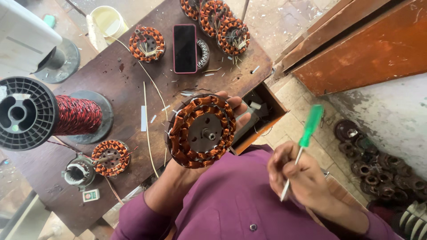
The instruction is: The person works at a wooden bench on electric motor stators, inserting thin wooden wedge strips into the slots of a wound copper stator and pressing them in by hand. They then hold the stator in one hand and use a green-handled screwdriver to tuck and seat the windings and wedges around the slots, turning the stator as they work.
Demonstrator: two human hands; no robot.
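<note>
Two hands are busy here. The left hand (222,111) holds a stator (201,131) from behind, and its fingers (238,108) come out past the upper right edge of the stator. The stator is round, with copper coils around a grey metal centre, and its face is turned up toward the camera. It is in the air, just over the near edge of the table (124,89), above the purple shirt (231,200).

The right hand (302,178) is closed around a screwdriver (301,144) with a green handle. It is to the right of the stator and does not touch it. The green handle points up and away from the hand, and the metal tip comes out below the fingers.

Behind the stator a phone (185,48) lies on the table. Left of the stator stands a spool (40,114) of red wire. Further wound stators (147,43) lie on the table.
</note>
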